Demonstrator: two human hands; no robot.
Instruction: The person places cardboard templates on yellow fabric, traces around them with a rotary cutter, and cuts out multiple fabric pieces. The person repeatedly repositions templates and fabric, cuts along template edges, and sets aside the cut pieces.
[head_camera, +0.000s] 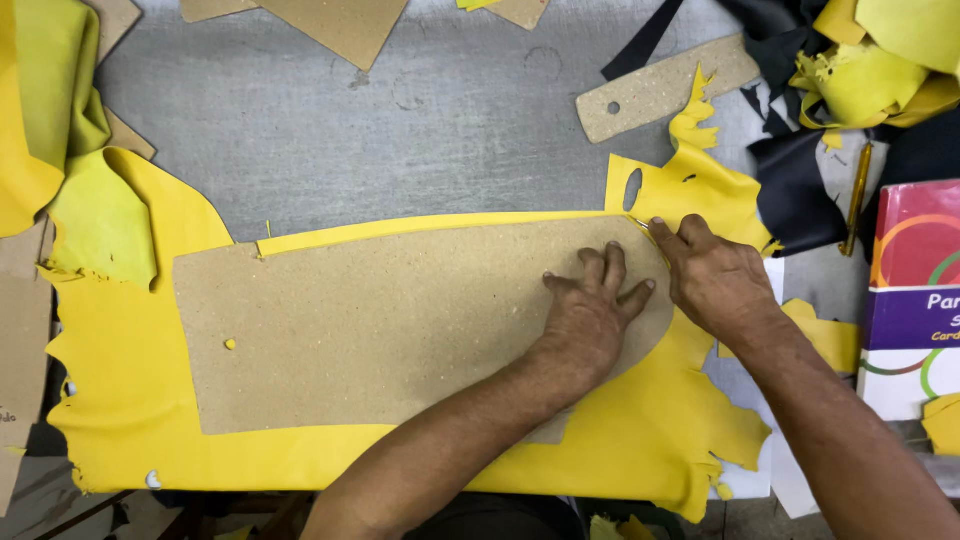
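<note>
A large brown cardboard pattern (370, 320) lies flat on a yellow leather sheet (130, 390) on the grey table. My left hand (590, 315) presses down on the pattern's right end with fingers spread. My right hand (715, 280) is closed around a thin blade whose tip touches the leather at the pattern's upper right edge (640, 225). The leather along the pattern's top edge shows a cut line.
A smaller cardboard pattern with a hole (660, 88) lies at the upper right. Black leather pieces (800, 180) and yellow scraps (870, 80) pile at the far right. A colourful box (915, 300) stands at the right edge. More yellow leather (50, 120) is heaped at the left.
</note>
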